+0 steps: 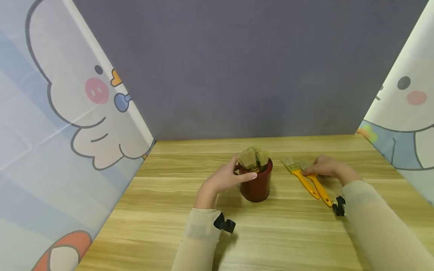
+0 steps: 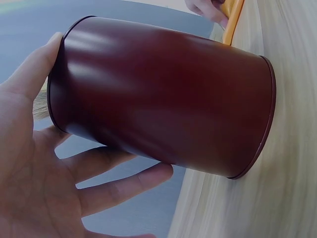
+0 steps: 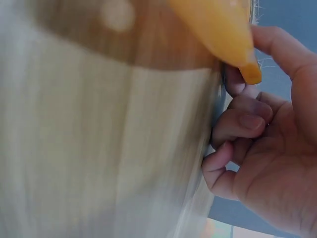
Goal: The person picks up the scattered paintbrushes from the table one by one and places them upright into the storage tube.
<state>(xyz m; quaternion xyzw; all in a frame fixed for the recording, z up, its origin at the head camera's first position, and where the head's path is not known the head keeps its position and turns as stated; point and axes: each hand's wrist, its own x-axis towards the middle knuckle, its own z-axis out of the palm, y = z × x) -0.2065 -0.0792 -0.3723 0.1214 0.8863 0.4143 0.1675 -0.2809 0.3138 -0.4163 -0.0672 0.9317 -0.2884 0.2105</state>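
Note:
A dark red can (image 1: 255,189) stands upright on the wooden table, with several paintbrushes (image 1: 248,158) in it, bristles up. My left hand (image 1: 223,178) holds the can from the left; in the left wrist view the thumb lies at its rim and the fingers reach along its side. To the right, two paintbrushes with yellow handles lie side by side, bristles pointing away. My right hand (image 1: 325,166) pinches the right-hand paintbrush (image 1: 320,188) near the top of its handle, between thumb and forefinger. The other paintbrush (image 1: 306,184) lies just left of it.
A plain grey panel (image 1: 257,75) rises behind the wooden table (image 1: 162,226). Cartoon-printed sheets (image 1: 61,150) hang at the left and right sides. Each sleeve carries a small black device (image 1: 224,223) near the wrist.

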